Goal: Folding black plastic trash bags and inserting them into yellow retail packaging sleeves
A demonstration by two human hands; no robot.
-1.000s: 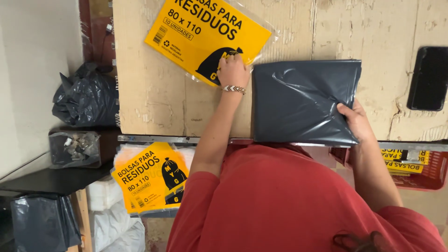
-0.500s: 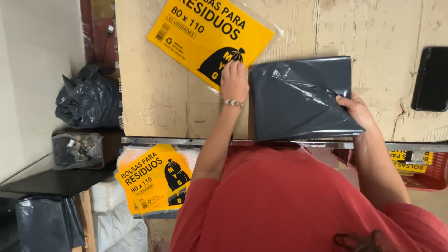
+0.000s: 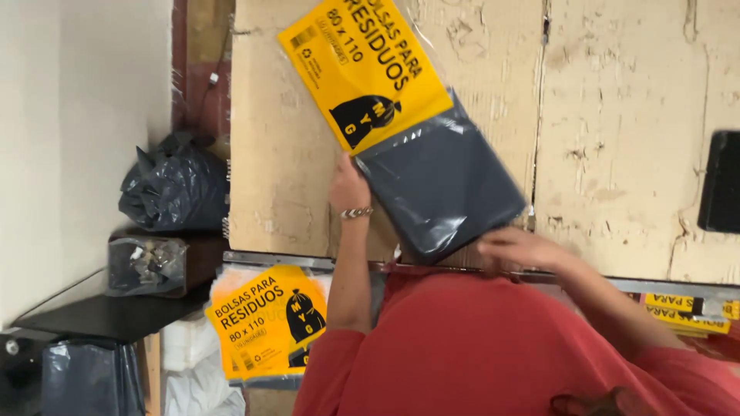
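The left hand (image 3: 348, 187) pinches the near corner of the folded grey bag stack (image 3: 441, 181) half-slid into the yellow-labelled clear sleeve (image 3: 362, 65) on the worn table (image 3: 624, 123), while the blurred right hand (image 3: 518, 248), its grip unclear, hovers beside it, so the slippery stack may snag or skew the sleeve.

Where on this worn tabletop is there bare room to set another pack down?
The widest bare patch of the tabletop lies right of the grey pack, up to the black device at the edge. A narrower strip runs left of the yellow label and left hand. The near edge is crowded, with the right hand.
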